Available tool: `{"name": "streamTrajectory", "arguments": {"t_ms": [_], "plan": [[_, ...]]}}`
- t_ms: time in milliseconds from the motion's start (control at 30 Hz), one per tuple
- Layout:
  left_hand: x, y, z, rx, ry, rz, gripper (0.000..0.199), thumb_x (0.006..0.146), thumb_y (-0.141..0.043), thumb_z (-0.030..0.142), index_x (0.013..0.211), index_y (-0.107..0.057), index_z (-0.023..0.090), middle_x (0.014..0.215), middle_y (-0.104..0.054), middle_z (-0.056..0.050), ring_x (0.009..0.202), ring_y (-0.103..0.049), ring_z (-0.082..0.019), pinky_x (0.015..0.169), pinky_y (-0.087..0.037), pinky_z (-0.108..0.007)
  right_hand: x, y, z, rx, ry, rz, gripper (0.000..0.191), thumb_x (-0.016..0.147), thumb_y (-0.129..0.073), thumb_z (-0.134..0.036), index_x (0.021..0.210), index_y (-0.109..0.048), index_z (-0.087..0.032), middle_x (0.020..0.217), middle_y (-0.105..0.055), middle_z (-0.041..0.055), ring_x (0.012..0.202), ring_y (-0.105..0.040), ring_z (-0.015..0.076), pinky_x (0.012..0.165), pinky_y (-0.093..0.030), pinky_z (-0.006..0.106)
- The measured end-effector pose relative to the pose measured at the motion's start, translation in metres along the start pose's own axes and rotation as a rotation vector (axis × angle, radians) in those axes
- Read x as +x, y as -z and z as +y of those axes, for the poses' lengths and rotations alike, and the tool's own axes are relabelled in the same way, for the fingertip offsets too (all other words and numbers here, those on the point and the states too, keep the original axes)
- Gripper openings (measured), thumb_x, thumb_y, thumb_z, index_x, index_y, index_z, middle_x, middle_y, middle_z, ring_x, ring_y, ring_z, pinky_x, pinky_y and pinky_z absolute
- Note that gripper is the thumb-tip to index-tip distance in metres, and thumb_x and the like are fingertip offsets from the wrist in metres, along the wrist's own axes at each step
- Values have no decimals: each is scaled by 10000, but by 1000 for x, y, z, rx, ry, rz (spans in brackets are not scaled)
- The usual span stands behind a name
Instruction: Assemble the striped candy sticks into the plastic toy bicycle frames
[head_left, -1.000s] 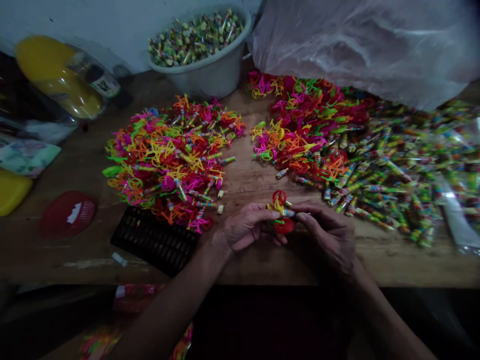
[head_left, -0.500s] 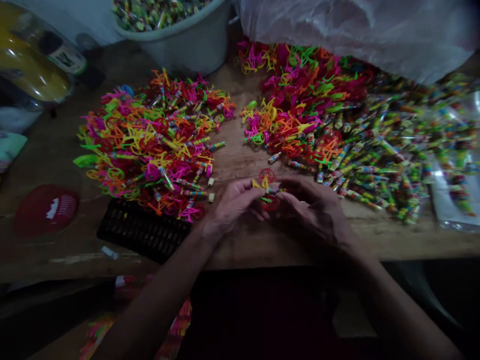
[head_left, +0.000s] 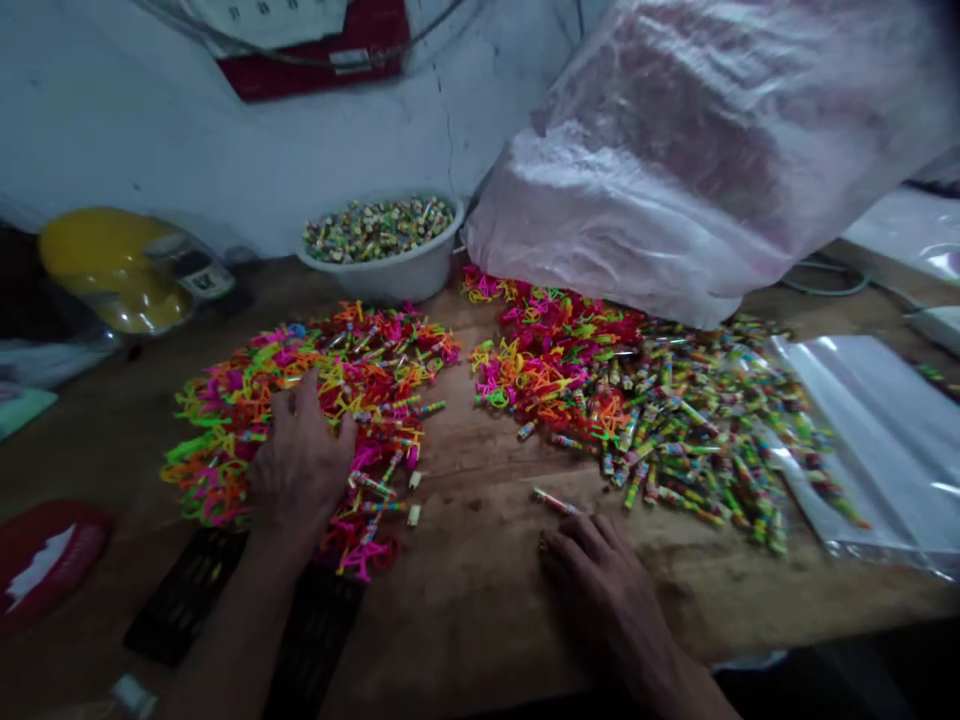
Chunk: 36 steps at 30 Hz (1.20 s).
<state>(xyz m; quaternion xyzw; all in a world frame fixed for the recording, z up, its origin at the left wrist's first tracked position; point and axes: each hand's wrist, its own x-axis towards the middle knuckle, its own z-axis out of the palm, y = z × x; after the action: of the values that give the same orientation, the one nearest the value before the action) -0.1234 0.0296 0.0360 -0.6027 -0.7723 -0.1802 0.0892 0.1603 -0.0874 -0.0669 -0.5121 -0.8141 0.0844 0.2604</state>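
My left hand (head_left: 304,460) reaches over the left pile of small coloured plastic toy pieces (head_left: 225,430), its thumb apart from its fingers. Some of its fingertips are down among the pieces, and I make out nothing held in them. My right hand (head_left: 600,570) rests low on the table with curled fingers. A thin patterned tube (head_left: 555,501) sticks out from its fingertips, towards the left. To the right of the piles lie many patterned tubes (head_left: 690,450) heaped loosely. Another heap of bright plastic pieces (head_left: 525,370) adjoins them.
A white basin (head_left: 420,270) full of small pieces stands by the wall. A large translucent bag (head_left: 637,200) bulges at the back right, near clear plastic sleeves (head_left: 885,430). Black slotted trays (head_left: 184,600), a red object (head_left: 52,560) and a yellow-filled container (head_left: 112,265) are at the left.
My hands have parted; the small toy they held together is no longer seen between them. The left moved to the left pile, and the right rests on the table. The view has tilted up.
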Motion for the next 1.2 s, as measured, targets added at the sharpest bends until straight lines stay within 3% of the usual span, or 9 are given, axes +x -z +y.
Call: {"name": "streamTrajectory", "arguments": {"t_ms": [133,233,367,533,767,900,1000,1100,1200], "plan": [[-8,-4,47,-119,-260,114,318,850,-452,266,1121,-591,174,1132,-568,-134,1042,-525,-307,876,-418,-439,0,-3,2,-14,30,97,160,876,-492,-208,970,-620,-195,865,-656,67,780,-577,193,665,-486,334],[-13,-19,102,-327,-498,-45,200,855,-479,264,935,-648,196,955,-635,-73,960,-543,-225,916,-398,-364,-2,-4,8,0,51,158,165,860,-517,-210,1001,-602,-208,876,-681,43,761,-607,180,672,-477,330],[-15,-41,170,-337,-617,-194,262,802,-579,343,1003,-622,180,1009,-586,-100,982,-498,-255,898,-383,-393,-5,-11,13,14,72,219,174,853,-517,-208,1007,-595,-223,827,-692,20,726,-627,173,691,-483,328],[-8,-60,208,-257,-699,-375,120,803,-521,174,814,-631,128,962,-570,-161,960,-508,-297,850,-385,-418,-3,-12,7,95,-54,240,175,858,-490,-182,998,-590,-213,815,-684,30,729,-617,190,715,-491,356],[15,-45,188,-600,-430,-377,135,802,-550,277,761,-616,165,798,-617,-77,759,-589,-201,744,-450,-332,1,10,6,306,-62,290,177,850,-508,-168,994,-598,-220,787,-678,20,714,-630,178,703,-513,337],[-4,-26,150,-1166,48,-847,172,782,-585,309,835,-548,149,775,-651,-58,591,-618,-156,541,-493,-276,13,25,10,457,-251,399,261,846,-537,-169,1090,-591,-246,964,-689,30,879,-646,166,770,-511,276],[-35,-18,121,-1457,323,-1142,220,763,-627,258,914,-517,142,852,-676,-85,631,-656,-169,566,-533,-293,30,32,8,635,-329,288,252,865,-521,-200,1091,-612,-264,1051,-670,25,959,-627,165,830,-496,283],[-62,-13,101,-1604,472,-1251,176,792,-600,222,925,-541,122,911,-677,-102,695,-676,-185,618,-551,-302,43,32,1,867,-407,177,214,857,-544,-255,1051,-635,-246,1028,-672,37,940,-632,175,825,-504,308],[-77,-14,93,-1698,597,-1254,114,811,-574,183,903,-588,117,909,-676,-85,722,-674,-180,647,-559,-310,44,28,-8,992,-485,205,168,817,-601,-267,970,-655,-225,924,-682,40,849,-645,174,761,-522,306]]}}
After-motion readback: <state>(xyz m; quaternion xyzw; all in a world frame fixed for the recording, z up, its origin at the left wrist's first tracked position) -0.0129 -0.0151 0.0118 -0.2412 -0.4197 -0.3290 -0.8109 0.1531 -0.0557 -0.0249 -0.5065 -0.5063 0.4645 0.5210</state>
